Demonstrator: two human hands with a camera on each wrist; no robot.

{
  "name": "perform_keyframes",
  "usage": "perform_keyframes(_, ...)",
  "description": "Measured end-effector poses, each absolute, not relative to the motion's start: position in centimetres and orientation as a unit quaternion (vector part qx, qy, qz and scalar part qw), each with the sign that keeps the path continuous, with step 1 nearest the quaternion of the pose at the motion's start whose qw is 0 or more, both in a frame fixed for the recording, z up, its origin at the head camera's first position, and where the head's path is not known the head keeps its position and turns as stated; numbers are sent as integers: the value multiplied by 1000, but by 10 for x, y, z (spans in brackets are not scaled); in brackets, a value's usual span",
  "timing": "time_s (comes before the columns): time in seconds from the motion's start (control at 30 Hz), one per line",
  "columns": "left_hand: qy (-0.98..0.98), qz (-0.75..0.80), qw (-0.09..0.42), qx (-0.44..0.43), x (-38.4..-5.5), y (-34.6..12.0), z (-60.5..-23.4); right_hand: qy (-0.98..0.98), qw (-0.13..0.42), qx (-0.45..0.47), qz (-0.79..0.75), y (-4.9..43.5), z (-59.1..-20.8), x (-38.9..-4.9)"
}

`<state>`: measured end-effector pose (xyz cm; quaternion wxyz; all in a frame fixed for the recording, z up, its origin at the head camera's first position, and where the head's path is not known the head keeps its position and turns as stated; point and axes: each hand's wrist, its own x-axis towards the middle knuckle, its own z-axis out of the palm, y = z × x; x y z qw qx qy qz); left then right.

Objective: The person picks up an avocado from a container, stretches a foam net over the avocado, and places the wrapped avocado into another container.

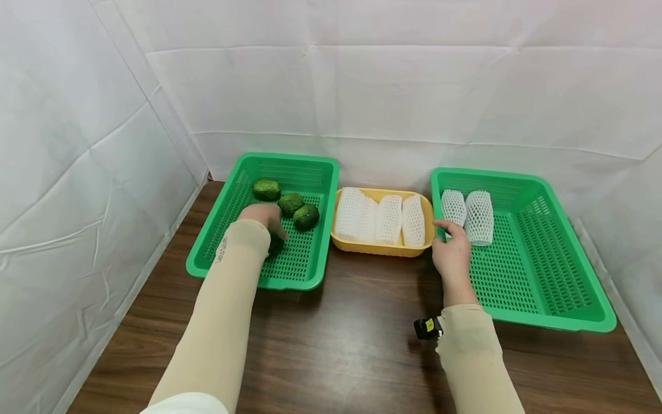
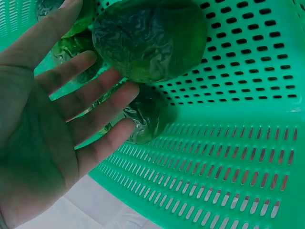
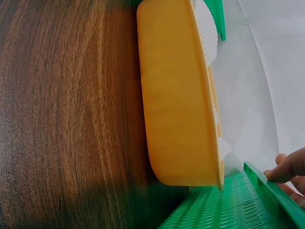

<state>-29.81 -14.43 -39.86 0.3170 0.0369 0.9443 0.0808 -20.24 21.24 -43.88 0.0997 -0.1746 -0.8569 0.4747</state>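
Note:
My left hand (image 1: pixel 262 214) reaches into the left green basket (image 1: pixel 323 253), among several dark green, wrinkled avocados (image 1: pixel 306 217). In the left wrist view its fingers are spread, palm bare, with fingertips close beside a large avocado (image 2: pixel 150 40). Part of one avocado (image 1: pixel 276 246) shows below this hand in the head view; the hand hides the rest. At the near-left rim of the right green basket (image 1: pixel 543 319) is my right hand (image 1: pixel 454 253), fingers loosely bent and holding nothing. Two white foam net sleeves (image 1: pixel 478 217) lie in that basket, just beyond the hand.
Between the baskets stands a yellow tray (image 1: pixel 380 248) with several white foam net sleeves (image 1: pixel 389 218) lying side by side. A black device (image 1: pixel 426 329) is strapped at the right wrist. White sheeting (image 1: pixel 372 92) hangs behind and beside the brown wooden table (image 1: pixel 341 345).

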Motion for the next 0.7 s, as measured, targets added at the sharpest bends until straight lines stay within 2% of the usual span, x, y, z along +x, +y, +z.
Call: perform_keyframes(0.7, 946, 33, 322, 18, -294, -142, -397, -855, 107, -175, 476, 212, -441, -203)
